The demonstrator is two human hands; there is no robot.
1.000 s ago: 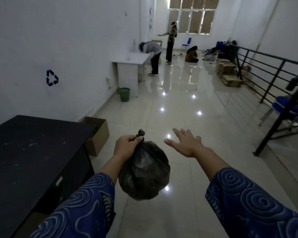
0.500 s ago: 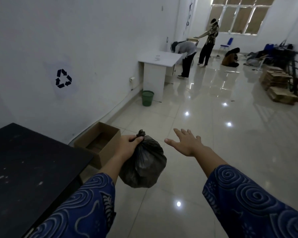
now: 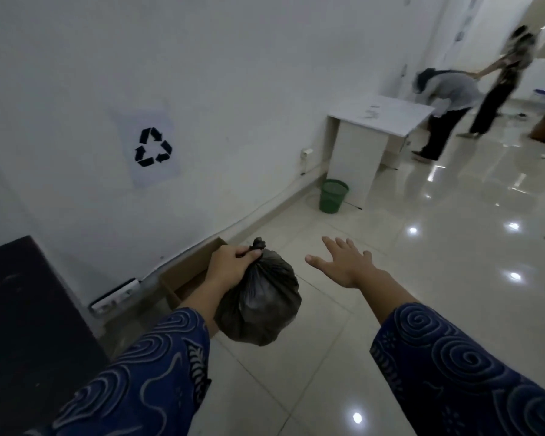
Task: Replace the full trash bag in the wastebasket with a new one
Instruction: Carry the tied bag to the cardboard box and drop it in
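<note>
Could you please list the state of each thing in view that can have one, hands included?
Left hand: shut on the neck of the trash bag.
Right hand: open, fingers spread, holding nothing.
Trash bag: full, tied shut, hanging off the floor.
Cardboard box: open on top, on the floor by the wall.
Green wastebasket: upright; no liner visible.

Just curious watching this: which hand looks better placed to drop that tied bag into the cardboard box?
Left. The left hand already grips the black bag by its knot, beside the cardboard box; the right hand is open and empty.
</note>
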